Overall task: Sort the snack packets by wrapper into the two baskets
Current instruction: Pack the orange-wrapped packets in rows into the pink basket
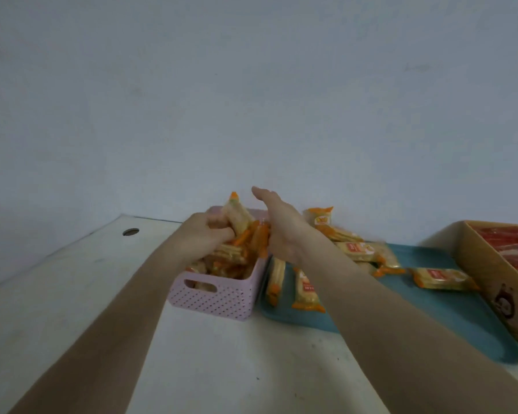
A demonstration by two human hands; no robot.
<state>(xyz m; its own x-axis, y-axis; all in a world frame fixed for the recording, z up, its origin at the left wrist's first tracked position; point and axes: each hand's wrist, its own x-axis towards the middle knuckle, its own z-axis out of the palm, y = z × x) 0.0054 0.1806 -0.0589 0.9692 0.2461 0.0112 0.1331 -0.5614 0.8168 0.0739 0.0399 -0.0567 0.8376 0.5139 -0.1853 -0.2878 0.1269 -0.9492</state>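
The orange-ended packet (237, 218) gripped in the left hand (208, 234) and the bunch (260, 240) clutched by the right hand (281, 231), both over the heaped pink basket (219, 300), are best lowered flat inside its rim before being released.

surface: white table (192, 354) | directly on it: teal tray (401, 309), lying flat | pink basket (219, 300) just beside tray's left edge | cardboard box (485, 264) close against tray's right side | round hole (130, 232) in tabletop, well left of tray, near far edge
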